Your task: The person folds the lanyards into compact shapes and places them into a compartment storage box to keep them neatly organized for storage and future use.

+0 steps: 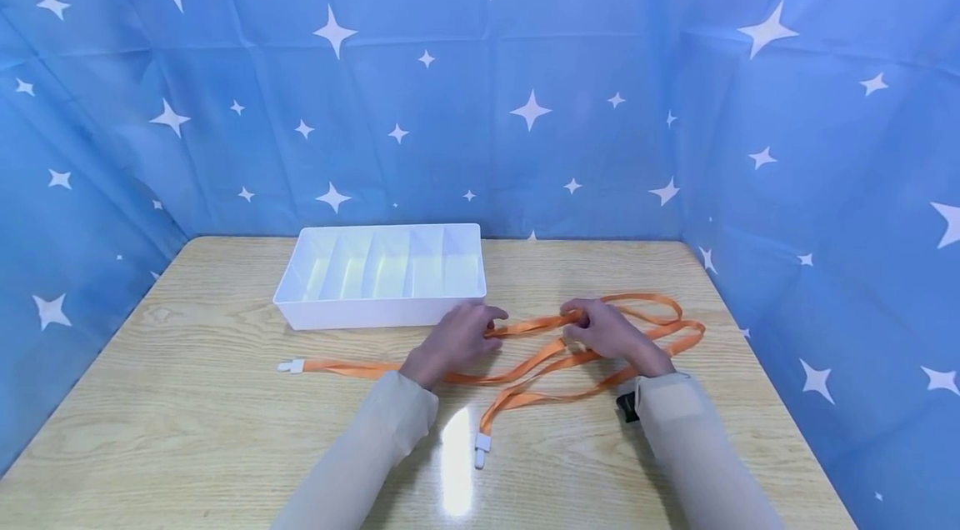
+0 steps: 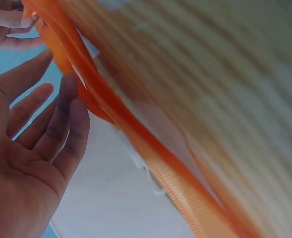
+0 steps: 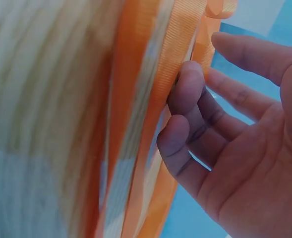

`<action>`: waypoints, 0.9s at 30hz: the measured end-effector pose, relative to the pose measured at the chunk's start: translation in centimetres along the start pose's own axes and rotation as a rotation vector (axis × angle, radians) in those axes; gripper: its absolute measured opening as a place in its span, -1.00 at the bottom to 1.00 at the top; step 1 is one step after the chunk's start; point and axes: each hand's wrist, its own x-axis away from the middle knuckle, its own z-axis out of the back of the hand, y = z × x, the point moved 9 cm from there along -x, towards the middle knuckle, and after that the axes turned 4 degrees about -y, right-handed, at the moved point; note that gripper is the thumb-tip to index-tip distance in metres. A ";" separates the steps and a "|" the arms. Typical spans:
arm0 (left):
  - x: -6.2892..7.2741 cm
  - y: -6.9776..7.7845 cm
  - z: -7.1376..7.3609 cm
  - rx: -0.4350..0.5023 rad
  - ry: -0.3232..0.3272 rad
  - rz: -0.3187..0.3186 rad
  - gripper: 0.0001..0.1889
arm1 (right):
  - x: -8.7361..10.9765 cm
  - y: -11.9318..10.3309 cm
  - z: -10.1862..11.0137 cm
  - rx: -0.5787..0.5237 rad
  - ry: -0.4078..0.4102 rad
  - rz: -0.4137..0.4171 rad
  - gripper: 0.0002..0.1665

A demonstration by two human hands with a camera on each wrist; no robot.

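Note:
Orange lanyards [image 1: 532, 397] lie in long loops on the table, two white clips showing: one clip [image 1: 292, 366] at the left, another clip [image 1: 482, 448] toward the front. Between my hands runs one lanyard [image 1: 534, 327]. My left hand [image 1: 459, 338] is at its left stretch, by the tray's front right corner; thumb and fingers stand apart, tips against the strap [image 2: 84, 59]. In the left wrist view a white clip [image 2: 136, 154] shows on this strap. My right hand [image 1: 603, 334] rests farther right, fingers relaxed and bent, tips at the strap [image 3: 203, 52], with a gap between thumb and fingers.
A white tray [image 1: 382, 313] with several compartments stands at the back, left of the middle. The wooden table [image 1: 187, 430] ends at a blue curtain [image 1: 465, 97] with white stars. A small black object [image 1: 627, 407] shows by my right cuff.

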 end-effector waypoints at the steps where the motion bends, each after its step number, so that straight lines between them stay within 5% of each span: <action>1: 0.0 -0.1 0.0 -0.005 0.001 -0.002 -0.66 | 0.0 0.0 0.0 0.000 -0.003 0.006 -0.49; 21: -0.3 -0.3 -0.5 -0.039 -0.013 -0.037 -0.68 | -0.5 0.1 -0.2 -0.046 0.073 0.031 -0.70; 27: -0.4 -0.3 -0.7 -0.067 -0.026 -0.030 -0.71 | -0.4 -0.1 -0.5 0.057 0.122 -0.014 -0.92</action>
